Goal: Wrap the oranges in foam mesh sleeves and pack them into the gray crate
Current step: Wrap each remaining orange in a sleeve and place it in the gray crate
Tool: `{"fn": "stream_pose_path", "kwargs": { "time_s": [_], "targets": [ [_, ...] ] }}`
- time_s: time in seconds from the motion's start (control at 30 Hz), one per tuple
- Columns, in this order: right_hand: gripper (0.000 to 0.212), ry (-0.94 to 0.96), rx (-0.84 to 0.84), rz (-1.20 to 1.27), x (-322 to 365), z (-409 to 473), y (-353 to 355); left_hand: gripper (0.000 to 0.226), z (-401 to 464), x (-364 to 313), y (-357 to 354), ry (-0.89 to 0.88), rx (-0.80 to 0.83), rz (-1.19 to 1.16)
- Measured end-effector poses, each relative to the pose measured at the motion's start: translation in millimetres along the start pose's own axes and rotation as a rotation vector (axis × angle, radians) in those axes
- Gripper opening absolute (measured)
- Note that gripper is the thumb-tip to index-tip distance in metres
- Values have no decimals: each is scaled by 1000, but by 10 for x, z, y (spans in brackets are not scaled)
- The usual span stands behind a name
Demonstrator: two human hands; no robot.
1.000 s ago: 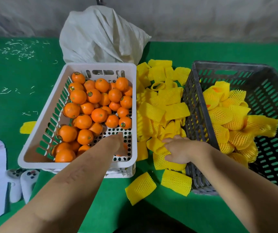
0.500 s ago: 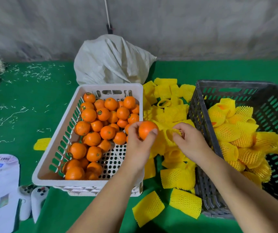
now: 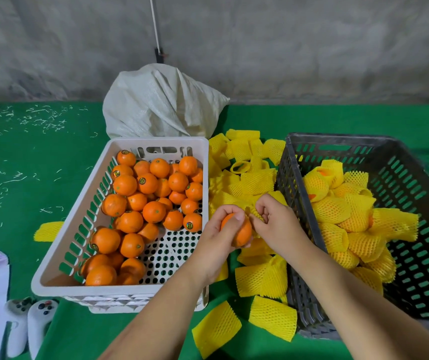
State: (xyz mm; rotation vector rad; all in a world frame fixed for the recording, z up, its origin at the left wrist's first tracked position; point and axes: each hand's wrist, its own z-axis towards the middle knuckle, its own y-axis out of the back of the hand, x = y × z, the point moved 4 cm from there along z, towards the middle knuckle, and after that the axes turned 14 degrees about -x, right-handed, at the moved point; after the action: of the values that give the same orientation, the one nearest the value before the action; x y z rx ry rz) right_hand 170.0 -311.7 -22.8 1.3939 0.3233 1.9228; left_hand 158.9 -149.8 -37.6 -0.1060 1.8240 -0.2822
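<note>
- green table cover [image 3: 39,162] runs under everything, with a white woven sack [image 3: 161,102] slumped at the back against the wall
- gray crate [image 3: 415,203] on my right is already part loaded: a heap of wrapped oranges [image 3: 338,211] on its near-left side, bare slotted floor beyond them
- white crate [image 3: 78,229] on my left has the unwrapped oranges [image 3: 151,193], plenty of them
- pile of flat yellow foam sleeves [image 3: 249,178] sits between the two crates, some more spilled toward me
- two white controllers [image 3: 29,326] at the bottom left, not part of this
- left hand [image 3: 223,235] has fingers and thumb curled round one orange [image 3: 242,229], held up over the gap between the crates
- right hand [image 3: 278,224] pinches a yellow sleeve [image 3: 256,213] right against that orange's upper side, looks like its mouth is about to go on
- my guess on handling: orange is firm, smooth and a bit heavy, so cup it from behind; the mesh is light, soft and stretchy, so grab it by the rim and spread it, it'll fold over itself otherwise
</note>
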Motion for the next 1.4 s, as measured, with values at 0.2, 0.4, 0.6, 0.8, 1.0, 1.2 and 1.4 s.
{"fn": "stream_pose_path", "kwargs": {
  "time_s": [0.2,0.4,0.6,0.8,1.0,1.2,1.4],
  "targets": [
    [22,-18,-21,87,-25,9,-20,32,20,56,13,-6,-12,38],
    [20,13,-81,-50,-54,15,15,41,-4,52,30,4,72,22],
    [12,-62,-79,74,-25,34,32,77,23,82,17,59,18,61],
    [14,-374,56,596,59,42,54,54,82,76,67,-86,-212,27],
    [19,-193,158,456,88,-58,-6,72,66,3,106,-113,-307,-142],
    [27,141,144,201,169,-111,-30,78,81,46,165,6,-62,-205],
    [26,167,-36,130,117,-43,67,70,44,58,66,-183,-41,-16]
  ]
}}
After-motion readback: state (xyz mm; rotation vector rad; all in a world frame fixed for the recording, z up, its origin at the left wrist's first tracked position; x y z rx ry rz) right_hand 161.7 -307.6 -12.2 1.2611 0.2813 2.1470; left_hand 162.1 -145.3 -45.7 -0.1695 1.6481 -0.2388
